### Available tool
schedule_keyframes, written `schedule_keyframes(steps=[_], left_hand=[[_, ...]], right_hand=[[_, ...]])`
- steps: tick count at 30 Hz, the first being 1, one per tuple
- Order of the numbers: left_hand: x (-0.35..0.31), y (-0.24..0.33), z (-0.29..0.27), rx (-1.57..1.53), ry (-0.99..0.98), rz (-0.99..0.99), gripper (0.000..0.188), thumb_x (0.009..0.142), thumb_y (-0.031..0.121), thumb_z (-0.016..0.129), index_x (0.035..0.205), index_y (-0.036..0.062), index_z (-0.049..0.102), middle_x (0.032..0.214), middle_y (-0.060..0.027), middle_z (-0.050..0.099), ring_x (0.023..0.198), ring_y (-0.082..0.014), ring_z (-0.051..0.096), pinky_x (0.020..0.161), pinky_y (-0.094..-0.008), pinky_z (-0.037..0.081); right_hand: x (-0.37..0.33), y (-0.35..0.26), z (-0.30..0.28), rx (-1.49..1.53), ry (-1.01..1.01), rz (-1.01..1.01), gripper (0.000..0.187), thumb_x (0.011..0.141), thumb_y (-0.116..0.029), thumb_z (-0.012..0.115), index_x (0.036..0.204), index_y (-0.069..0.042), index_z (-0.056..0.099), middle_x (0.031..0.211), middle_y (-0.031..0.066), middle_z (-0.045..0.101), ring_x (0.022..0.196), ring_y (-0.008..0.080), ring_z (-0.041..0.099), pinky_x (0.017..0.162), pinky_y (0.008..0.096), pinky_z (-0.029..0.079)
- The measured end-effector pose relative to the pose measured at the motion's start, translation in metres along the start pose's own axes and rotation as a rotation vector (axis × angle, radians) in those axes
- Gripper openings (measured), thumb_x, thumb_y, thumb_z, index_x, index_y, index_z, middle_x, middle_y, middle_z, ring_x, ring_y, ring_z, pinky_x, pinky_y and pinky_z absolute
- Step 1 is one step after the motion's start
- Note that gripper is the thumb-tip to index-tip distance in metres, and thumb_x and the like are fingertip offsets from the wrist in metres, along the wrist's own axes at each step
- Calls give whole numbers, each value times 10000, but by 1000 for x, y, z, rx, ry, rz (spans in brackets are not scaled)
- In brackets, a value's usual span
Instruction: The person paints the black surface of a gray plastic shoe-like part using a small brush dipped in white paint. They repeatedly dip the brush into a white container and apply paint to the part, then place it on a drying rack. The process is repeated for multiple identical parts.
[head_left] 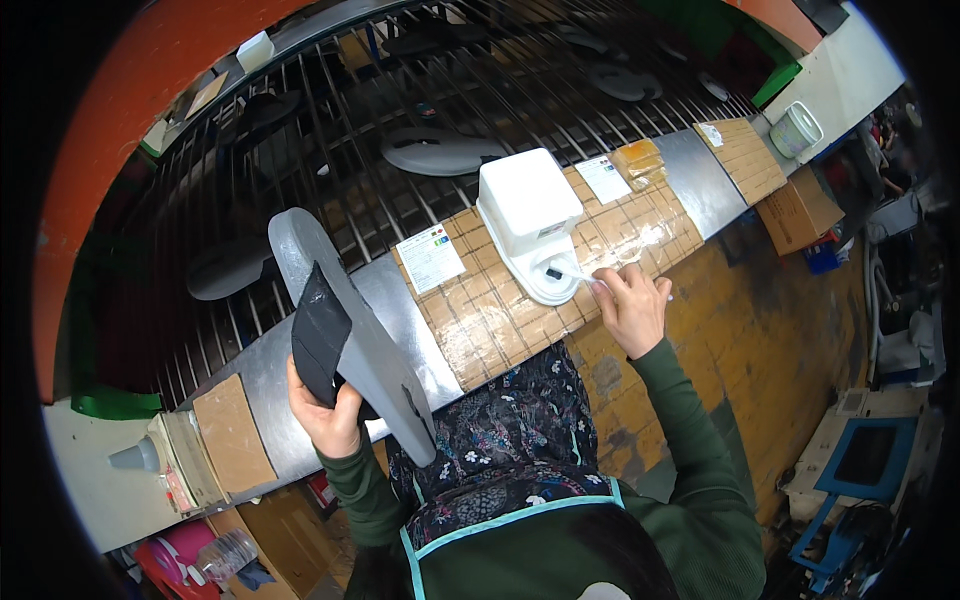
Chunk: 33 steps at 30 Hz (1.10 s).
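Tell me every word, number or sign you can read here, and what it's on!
None can be read clearly:
Left paper sheet, beside the white container: print too small.
Right paper sheet: print too small.
Small label on the white container: too small.
White bucket: its label is blurred.
Cardboard box: faint marks, too blurred.

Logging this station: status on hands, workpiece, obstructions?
Left hand gripping gray sandal. Right hand pinching thin white stick. White dispenser between hands; no visible blockage.
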<state>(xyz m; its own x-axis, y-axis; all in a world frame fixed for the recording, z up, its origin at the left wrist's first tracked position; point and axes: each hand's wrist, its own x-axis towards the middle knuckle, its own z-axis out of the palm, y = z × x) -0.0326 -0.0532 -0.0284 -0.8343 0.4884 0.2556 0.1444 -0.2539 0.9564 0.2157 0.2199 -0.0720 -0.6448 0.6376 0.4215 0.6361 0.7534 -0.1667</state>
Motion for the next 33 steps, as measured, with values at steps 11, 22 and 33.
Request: schedule_keyframes(steps=[11,22,33], left_hand=[[-11,9,-6,-194,-80,-236,432,742,205,690,1076,-5,514,934,-58,627,820,-108,586,760,-250,472],[-20,-30,37,-251,-129,-264,241,897,34,639,1089,-16,502,823,-85,631,586,-116,595,500,-228,480],[-16,-14,47,-307,-83,-173,305,871,56,699,1126,-40,564,867,-57,648,676,-82,618,518,-203,530]], right_hand=[[7,8,-2,310,-96,171,119,884,-231,659,820,-135,685,671,40,556,603,201,528,698,372,349],[3,-10,6,1397,-462,748,134,932,-158,645,941,-26,665,766,-3,628,683,60,535,644,219,423],[9,-133,-41,1232,-24,84,191,852,-34,699,1041,-11,720,944,49,576,750,90,516,620,220,418]])
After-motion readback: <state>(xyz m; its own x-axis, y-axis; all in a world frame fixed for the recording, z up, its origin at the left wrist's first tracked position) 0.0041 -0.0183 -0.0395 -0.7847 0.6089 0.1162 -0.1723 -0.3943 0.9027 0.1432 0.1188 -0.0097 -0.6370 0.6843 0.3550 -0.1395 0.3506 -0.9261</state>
